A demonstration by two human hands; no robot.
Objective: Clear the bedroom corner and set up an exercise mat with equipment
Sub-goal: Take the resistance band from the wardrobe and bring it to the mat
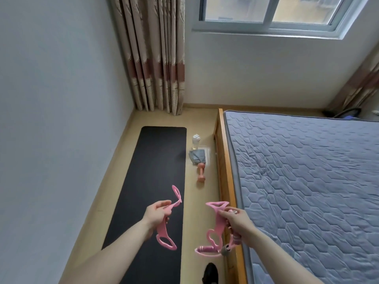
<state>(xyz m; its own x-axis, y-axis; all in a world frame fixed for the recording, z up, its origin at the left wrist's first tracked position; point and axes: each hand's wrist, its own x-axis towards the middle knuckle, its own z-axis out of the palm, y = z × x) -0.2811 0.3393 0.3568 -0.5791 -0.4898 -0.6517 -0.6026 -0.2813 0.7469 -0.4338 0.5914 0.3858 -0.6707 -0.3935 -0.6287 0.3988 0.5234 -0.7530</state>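
black mat [151,181] flat, pink bands [215,224] — held

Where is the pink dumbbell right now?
In the head view, the pink dumbbell lies on the floor between the black mat and the bed frame, just below the grey cloth.

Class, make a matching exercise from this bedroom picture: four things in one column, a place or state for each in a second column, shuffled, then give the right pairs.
Things:
1. exercise mat
2. water bottle
3. dumbbell
4. pink resistance band

Places or states:
A. lying on its side on the floor between mat and bed
B. gripped in the left hand
C. unrolled flat along the wall
D. standing upright on the floor beside the mat's far end

Pairs: 1-C, 2-D, 3-A, 4-B
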